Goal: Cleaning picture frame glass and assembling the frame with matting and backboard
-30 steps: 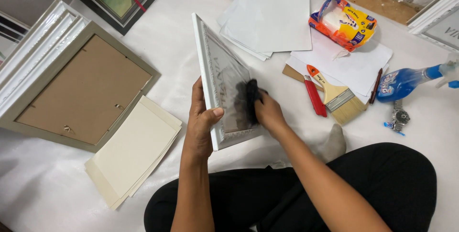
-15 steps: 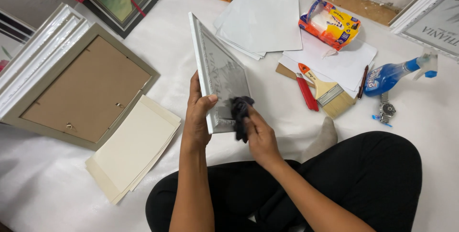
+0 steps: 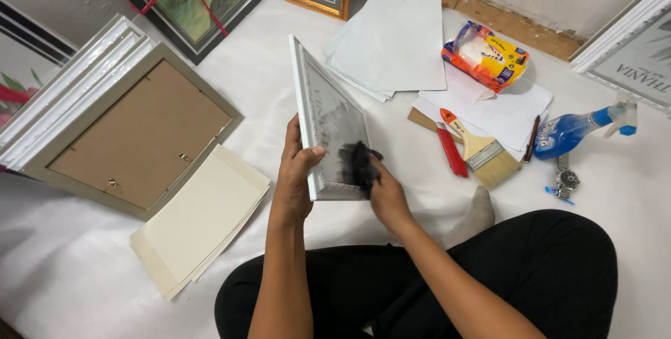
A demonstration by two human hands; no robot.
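Tissues fill the orange and yellow plastic pack [image 3: 484,54], which lies torn open at the far edge of the white floor sheet [image 3: 84,276], on loose white papers [image 3: 391,42]. Blue liquid sits in the spray bottle [image 3: 576,129] lying on its side toward the right edge. We hold the white picture frame [image 3: 327,126] tilted above the middle of the sheet. Our left hand [image 3: 297,175] is closed around its near left edge, thumb on the glass. Our right hand [image 3: 386,196] is bunched around a dark cloth [image 3: 358,164], pressing it to the glass at the near right corner. Half a second ago the cloth sat at much the same corner; a second ago it was higher, mid-glass. Beside us lie a paintbrush [image 3: 479,147] and a red utility knife [image 3: 452,150].
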